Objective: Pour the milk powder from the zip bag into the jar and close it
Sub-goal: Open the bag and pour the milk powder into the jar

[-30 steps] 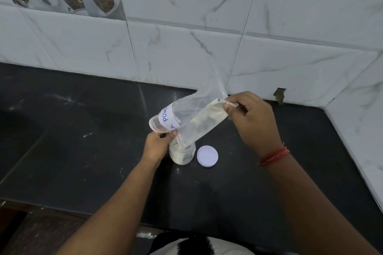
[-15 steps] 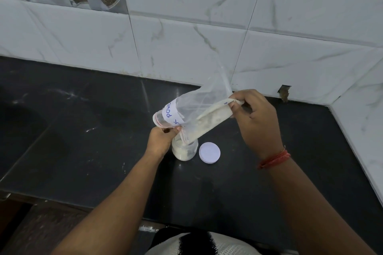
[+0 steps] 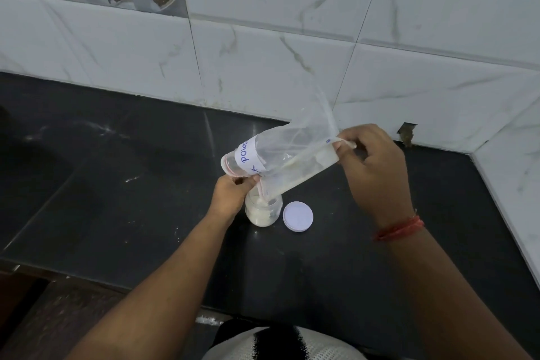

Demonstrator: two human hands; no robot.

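Observation:
A clear zip bag [image 3: 287, 155] with a white handwritten label is tilted mouth-down over a small glass jar [image 3: 264, 212] on the black counter. My left hand [image 3: 230, 194] pinches the bag's open zip end just above the jar's mouth. My right hand [image 3: 371, 166] pinches the bag's raised bottom corner, higher and to the right. Pale milk powder lies along the bag's lower fold and runs into the jar, which holds powder in its lower part. The jar's white lid [image 3: 298, 216] lies flat on the counter right beside the jar.
The black counter [image 3: 131, 184] runs back to a white marble-tiled wall [image 3: 263, 52] that turns a corner at the right. The counter's front edge [image 3: 87, 275] runs near my body. A small dark hole [image 3: 407, 134] marks the wall base behind my right hand.
More powder has slid down the bag toward the jar. Both hands keep the same hold, and the bag's tilt is much the same.

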